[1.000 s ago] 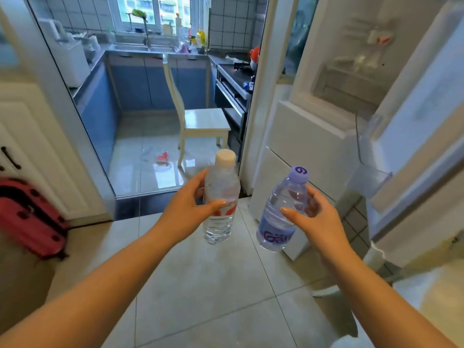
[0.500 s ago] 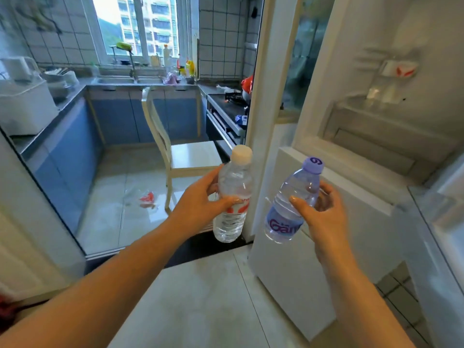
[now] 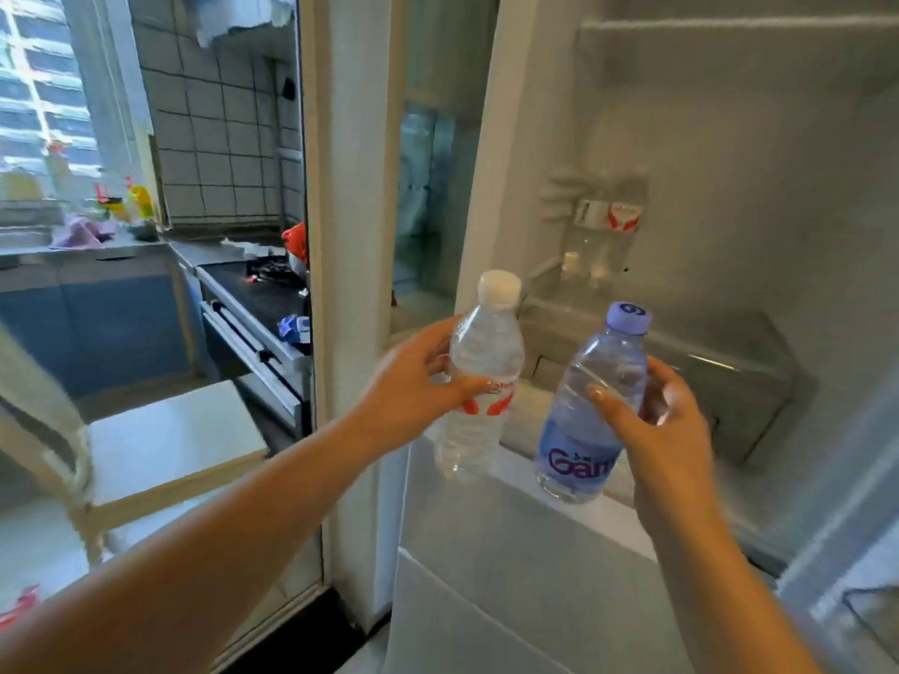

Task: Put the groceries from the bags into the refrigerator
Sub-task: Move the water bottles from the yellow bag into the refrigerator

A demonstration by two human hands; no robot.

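Note:
My left hand (image 3: 413,386) grips a clear water bottle (image 3: 479,377) with a white cap and a red label. My right hand (image 3: 656,420) grips a bluish water bottle (image 3: 591,411) with a purple cap and purple lettering. Both bottles are upright, held in the air in front of the open refrigerator (image 3: 729,187). Inside, on a glass shelf (image 3: 681,328), stand two clear bottles with red labels (image 3: 608,226) at the back. A clear drawer (image 3: 749,396) lies under the shelf.
The refrigerator's white lower door (image 3: 511,566) is closed below the bottles; its open upper door (image 3: 856,527) is at the right edge. A white door frame (image 3: 350,235) stands left of the fridge. Beyond it are a white chair (image 3: 160,445), a stove (image 3: 262,294) and a counter.
I have moved closer to the refrigerator and the view has lifted. Both hands have carried their bottles up and forward to the fridge opening.

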